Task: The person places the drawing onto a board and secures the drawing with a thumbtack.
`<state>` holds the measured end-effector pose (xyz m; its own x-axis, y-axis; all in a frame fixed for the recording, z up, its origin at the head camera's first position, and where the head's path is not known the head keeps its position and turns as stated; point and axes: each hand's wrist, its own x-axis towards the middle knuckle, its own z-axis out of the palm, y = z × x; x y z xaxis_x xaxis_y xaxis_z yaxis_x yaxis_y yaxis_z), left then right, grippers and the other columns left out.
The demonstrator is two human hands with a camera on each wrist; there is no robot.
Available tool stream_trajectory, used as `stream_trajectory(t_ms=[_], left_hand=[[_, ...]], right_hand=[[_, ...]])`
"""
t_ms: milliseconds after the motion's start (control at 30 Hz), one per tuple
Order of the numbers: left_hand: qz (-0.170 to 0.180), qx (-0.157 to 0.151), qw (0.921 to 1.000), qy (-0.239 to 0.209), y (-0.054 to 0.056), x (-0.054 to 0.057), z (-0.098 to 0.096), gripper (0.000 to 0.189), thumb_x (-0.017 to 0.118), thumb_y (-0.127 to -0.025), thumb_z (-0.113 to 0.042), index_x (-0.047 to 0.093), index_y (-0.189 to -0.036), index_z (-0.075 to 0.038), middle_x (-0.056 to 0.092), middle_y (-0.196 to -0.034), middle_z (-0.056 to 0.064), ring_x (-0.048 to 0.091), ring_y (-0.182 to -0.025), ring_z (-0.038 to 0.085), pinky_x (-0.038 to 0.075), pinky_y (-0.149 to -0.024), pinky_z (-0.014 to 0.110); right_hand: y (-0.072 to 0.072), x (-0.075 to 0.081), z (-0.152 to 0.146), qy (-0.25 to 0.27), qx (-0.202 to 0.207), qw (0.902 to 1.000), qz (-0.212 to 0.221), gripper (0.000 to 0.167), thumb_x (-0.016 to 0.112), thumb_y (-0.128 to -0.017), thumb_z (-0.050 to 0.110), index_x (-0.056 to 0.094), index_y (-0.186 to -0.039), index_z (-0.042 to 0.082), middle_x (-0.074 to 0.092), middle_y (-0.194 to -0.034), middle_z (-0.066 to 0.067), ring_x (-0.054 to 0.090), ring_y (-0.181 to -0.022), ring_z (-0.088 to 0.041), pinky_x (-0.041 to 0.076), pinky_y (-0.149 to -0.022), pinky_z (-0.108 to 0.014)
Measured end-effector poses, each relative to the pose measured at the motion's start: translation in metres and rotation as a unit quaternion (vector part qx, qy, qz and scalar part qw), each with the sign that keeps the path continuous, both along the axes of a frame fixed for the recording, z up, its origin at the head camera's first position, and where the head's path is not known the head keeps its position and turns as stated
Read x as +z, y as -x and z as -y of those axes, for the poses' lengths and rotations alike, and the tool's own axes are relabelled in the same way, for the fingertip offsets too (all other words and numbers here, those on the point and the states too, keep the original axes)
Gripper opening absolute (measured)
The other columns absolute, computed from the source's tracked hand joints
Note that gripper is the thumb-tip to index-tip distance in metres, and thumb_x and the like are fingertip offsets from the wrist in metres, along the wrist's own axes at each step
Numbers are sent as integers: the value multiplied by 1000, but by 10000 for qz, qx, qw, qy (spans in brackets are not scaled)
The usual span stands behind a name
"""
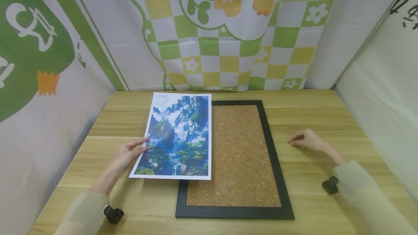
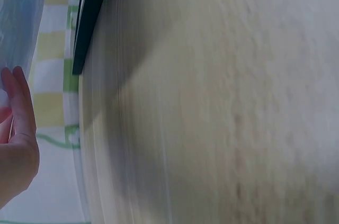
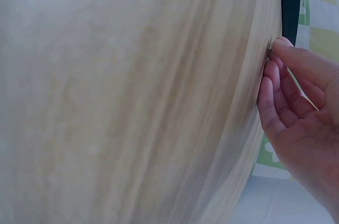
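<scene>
Left hand (image 1: 127,155) pinches the left edge of the landscape print (image 1: 176,137) between thumb and fingers; black wrist camera (image 1: 113,214) on that sleeve. Print is picture side up, raised off the wooden table (image 1: 313,184), covering the left part of the cork board (image 1: 241,162) in head view; can't tell if its far edge touches. Board lies flat, black frame (image 1: 235,211) all round. Right hand (image 1: 308,140) is just beside the frame's right side, low over the table, thumb and fingertips together, narrow grip; something thin shows at the tips, can't tell if it's held.
</scene>
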<state>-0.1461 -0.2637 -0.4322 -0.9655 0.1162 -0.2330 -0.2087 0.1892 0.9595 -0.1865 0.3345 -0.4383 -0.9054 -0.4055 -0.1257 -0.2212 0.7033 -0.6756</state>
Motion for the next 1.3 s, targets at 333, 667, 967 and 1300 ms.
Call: stream_trajectory(t_ms=[333, 667, 967, 1300], left_hand=[[130, -178, 9996, 194, 0, -2, -46, 41, 57, -86, -12, 49, -125, -2, 36, -137, 15, 50, -109, 19, 38, -93, 32], [101, -13, 9994, 339, -6, -7, -95, 35, 58, -83, -3, 57, -118, -3, 47, -128, 16, 56, -101, 20, 45, -85, 32], [188, 186, 9996, 48, -11, -8, -125, 32, 59, -80, 1, 61, -112, -4, 52, -122, 16, 62, -80, 12, 50, -72, 27], [206, 85, 9996, 147, -16, -13, -151, 32, 59, -80, 1, 62, -112, -5, 54, -120, 16, 61, -76, 10, 51, -64, 24]], right_hand=[[0, 0, 0, -15, -15, 10000, 32, 15, 61, -81, 3, 65, -91, -7, 64, -90, -19, 60, -83, -24, 47, -66, -18], [0, -2, 0, -33, -14, 9999, -116, 14, 63, -80, 6, 66, -89, -5, 65, -88, -16, 60, -80, -18, 47, -65, -18], [-1, -2, -1, -117, 13, 9998, -162, 15, 63, -81, 8, 67, -89, -3, 65, -90, -16, 59, -84, -24, 46, -67, -19], [-1, -1, -1, -107, -45, 9999, -65, 16, 62, -81, 9, 66, -90, -4, 65, -91, -17, 59, -84, -23, 46, -66, -19]])
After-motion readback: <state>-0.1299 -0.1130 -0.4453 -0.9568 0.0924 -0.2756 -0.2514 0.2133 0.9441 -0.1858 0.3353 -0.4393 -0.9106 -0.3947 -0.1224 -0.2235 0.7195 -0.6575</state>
